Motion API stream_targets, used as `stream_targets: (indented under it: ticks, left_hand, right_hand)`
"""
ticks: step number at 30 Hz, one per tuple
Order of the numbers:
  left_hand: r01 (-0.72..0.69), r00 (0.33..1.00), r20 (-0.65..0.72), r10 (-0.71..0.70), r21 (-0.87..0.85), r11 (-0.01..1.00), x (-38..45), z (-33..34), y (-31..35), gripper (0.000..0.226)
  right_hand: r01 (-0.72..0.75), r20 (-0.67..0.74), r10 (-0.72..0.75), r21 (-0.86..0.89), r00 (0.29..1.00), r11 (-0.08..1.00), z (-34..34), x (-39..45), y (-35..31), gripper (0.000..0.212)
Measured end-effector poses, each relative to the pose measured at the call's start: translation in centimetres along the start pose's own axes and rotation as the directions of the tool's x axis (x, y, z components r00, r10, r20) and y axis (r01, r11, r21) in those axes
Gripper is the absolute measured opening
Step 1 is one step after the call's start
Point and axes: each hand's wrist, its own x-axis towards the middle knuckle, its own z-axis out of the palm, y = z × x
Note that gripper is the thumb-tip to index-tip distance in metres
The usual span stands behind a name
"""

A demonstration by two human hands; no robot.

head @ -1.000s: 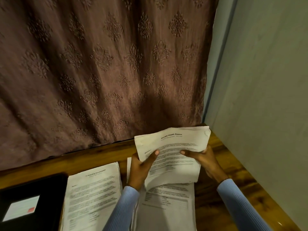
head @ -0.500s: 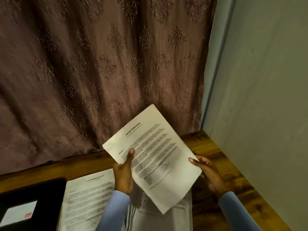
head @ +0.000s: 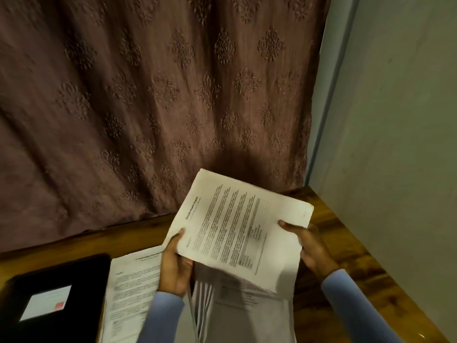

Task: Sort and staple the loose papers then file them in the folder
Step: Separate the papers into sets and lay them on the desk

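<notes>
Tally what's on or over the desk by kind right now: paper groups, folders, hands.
Paper groups: 3 (held set, left pile, pile beneath the hands)
Black folder: 1
Hands: 2 (left hand, right hand), both gripping the held set
Total: 6

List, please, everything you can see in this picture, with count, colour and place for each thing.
sheet: one, white with black print, held up above the table, turned sideways.
stack of papers: one, white, on the table under the held sheet.
printed page: one on top, white, on the table left of the stack.
folder: one, black with a white label, on the table at far left.
table: one, brown wood.
curtain: one, brown, patterned, behind the table.
wall: one, grey-green, at right.
sleeves: two, light blue.
left hand: grip on the sheet's lower left corner.
right hand: grip on the sheet's right edge.
</notes>
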Motion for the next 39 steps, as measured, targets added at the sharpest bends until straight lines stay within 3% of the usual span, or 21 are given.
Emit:
stream_targets:
  ticks: [2,5,8,10,16,23,30,39]
  left_hand:
    - [0.059,0.998,0.031,-0.058,-0.005,0.998,0.5,-1.4,2.0,0.036]
    - [0.187,0.968,0.119,-0.22,0.24,0.953,0.7,-1.8,3.4,0.044]
    - [0.112,0.972,0.114,-0.206,0.544,0.832,1.5,-0.8,3.3,0.021]
    - [0.033,0.984,0.108,-0.138,0.657,0.754,2.2,-0.6,2.8,0.025]
    - [-0.098,0.994,0.094,0.051,0.603,0.792,1.3,-0.8,0.0,0.025]
    - [-0.057,0.996,0.088,0.003,0.625,0.779,0.5,-1.9,-2.5,0.029]
    - [-0.109,0.993,0.103,0.057,0.612,0.783,0.8,-1.6,-2.3,0.031]
    - [-0.098,0.995,0.068,0.072,0.591,0.8,0.9,-1.7,-2.7,0.024]
  right_hand:
    - [0.003,0.004,-0.003,-0.054,1.0,0.999,-0.6,0.4,-0.5,0.031]
    - [0.016,0.047,-0.01,-0.125,0.999,0.992,-1.2,0.6,-0.9,0.032]
    - [0.05,0.112,-0.029,-0.191,0.993,0.98,-1.3,0.6,-1.2,0.033]
    - [0.098,0.146,-0.062,-0.251,0.987,0.963,-1.3,0.3,-1.2,0.033]
    - [0.211,0.194,-0.159,-0.286,0.968,0.935,-2.2,-1.0,-0.8,0.034]
    - [0.214,0.179,-0.166,-0.299,0.97,0.93,-3.2,-1.7,0.9,0.049]
    - [0.262,0.146,-0.227,-0.303,0.963,0.916,-3.1,-0.9,0.6,0.026]
    - [0.383,0.066,-0.386,-0.351,0.92,0.854,-4.9,-0.5,-0.5,0.016]
